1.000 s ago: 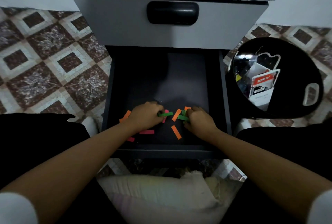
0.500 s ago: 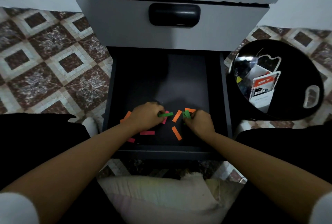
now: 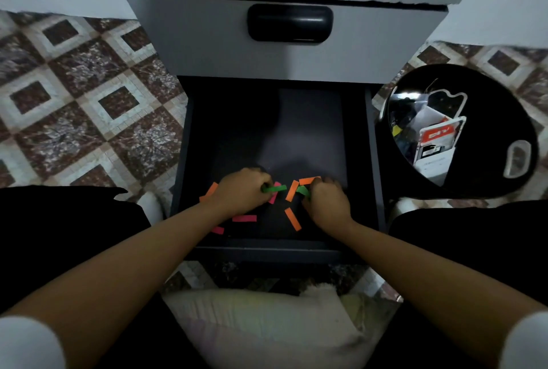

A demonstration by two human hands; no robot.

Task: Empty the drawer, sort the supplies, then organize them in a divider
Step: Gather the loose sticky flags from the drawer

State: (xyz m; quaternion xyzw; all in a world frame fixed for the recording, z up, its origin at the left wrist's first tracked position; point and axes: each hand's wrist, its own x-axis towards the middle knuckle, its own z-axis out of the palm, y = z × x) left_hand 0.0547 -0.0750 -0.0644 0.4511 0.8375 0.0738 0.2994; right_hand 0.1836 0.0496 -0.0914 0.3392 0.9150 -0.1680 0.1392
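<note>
The bottom drawer [image 3: 267, 251] stands pulled out, its floor so dark that the back corners are hard to make out. Both hands are down near its front among loose paper strips. The left hand [image 3: 240, 192] has its grip pinched together on one end of a green strip [image 3: 275, 188], and the rest of the strip pokes out to the right. The right hand [image 3: 326, 204] is curled, its grip clamped on a second green strip [image 3: 302, 191] that is mostly hidden under the fingers. Orange strips [image 3: 293, 219] and pink strips [image 3: 244, 218] lie scattered on the drawer floor, and the left hand and forearm partly cover two of them. Just right of the drawer sits a black bin [image 3: 504, 119]. Its contents are a glare-lit jumble in which only a red-and-white packet [image 3: 436, 143] shows clearly.
</note>
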